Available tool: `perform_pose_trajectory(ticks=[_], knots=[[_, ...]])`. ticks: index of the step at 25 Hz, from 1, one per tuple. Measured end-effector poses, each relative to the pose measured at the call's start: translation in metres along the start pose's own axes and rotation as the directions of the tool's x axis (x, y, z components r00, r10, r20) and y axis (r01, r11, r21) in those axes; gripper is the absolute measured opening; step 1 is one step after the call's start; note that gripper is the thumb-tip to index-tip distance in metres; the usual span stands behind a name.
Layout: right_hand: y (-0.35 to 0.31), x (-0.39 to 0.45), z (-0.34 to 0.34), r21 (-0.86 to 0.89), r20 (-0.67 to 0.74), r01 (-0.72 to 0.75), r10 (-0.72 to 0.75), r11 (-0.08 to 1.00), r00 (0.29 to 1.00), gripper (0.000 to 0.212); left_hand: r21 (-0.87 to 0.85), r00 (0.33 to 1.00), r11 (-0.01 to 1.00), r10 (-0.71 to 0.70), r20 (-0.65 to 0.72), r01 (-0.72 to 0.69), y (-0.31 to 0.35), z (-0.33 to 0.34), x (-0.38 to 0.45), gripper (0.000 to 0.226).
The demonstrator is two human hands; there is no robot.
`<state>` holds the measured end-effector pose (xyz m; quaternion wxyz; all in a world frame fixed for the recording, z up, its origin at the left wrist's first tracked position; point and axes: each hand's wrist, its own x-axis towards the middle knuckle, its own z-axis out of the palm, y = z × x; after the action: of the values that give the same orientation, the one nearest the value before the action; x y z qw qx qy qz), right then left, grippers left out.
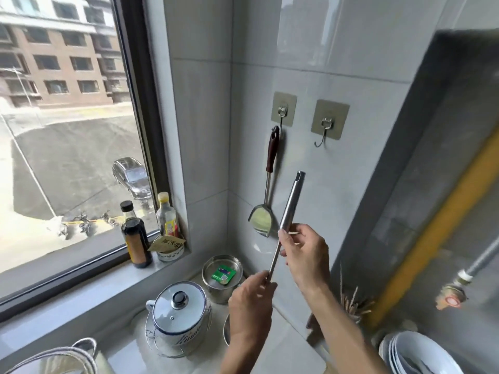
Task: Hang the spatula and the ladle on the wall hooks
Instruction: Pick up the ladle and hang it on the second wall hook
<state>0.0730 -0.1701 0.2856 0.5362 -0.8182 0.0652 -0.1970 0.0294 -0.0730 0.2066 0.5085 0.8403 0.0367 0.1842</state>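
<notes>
The right hand is pinched on the ladle partway up its steel handle, thumb and fingers closed round the tube, while the left hand is closed on the thinner shaft lower down, just below centre frame. The ladle's bowl is hidden behind the left hand, near the lower middle of the frame, so its tilt cannot be told. The handle leans up and to the right, its slotted tip free in the air below the two hooks and well short of them.

The spatula already hangs from the left hook, blade down against the tile. The right hook is bare, its curl open to the lower left, and lies above and right of the ladle's tip.

To do this step well, the slot at the tip should probably be turned to face the wall, raised a little above the hook's point, then lowered onto it. The right hand looks best placed to steer; the left can bear the bowl's weight until the hook takes it. Letting the handle swing left risks knocking the spatula. Below, a lidded enamel pot and a steel bowl would catch any drop.
</notes>
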Motion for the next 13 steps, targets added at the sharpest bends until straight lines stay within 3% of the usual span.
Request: perform_pose_trajectory(ticks=[5, 10, 13], knots=[[-0.067, 0.037, -0.032, -0.030, -0.092, 0.168, -0.170, 0.985, 0.981, 0.015, -0.097, 0.987, 0.983, 0.153, -0.044, -0.157, 0.061, 0.004, 0.048, 0.011], [-0.063, 0.052, -0.025, -0.083, -0.065, 0.117, -0.123, 0.990, 0.990, 0.016, -0.022, 0.984, 0.985, 0.172, -0.041, -0.173, 0.058, 0.014, 0.059, 0.011], [-0.048, 0.056, -0.019, -0.089, -0.052, 0.081, -0.086, 0.993, 0.995, 0.014, -0.020, 0.993, 0.993, 0.115, -0.036, -0.116, 0.049, 0.023, 0.060, 0.011]])
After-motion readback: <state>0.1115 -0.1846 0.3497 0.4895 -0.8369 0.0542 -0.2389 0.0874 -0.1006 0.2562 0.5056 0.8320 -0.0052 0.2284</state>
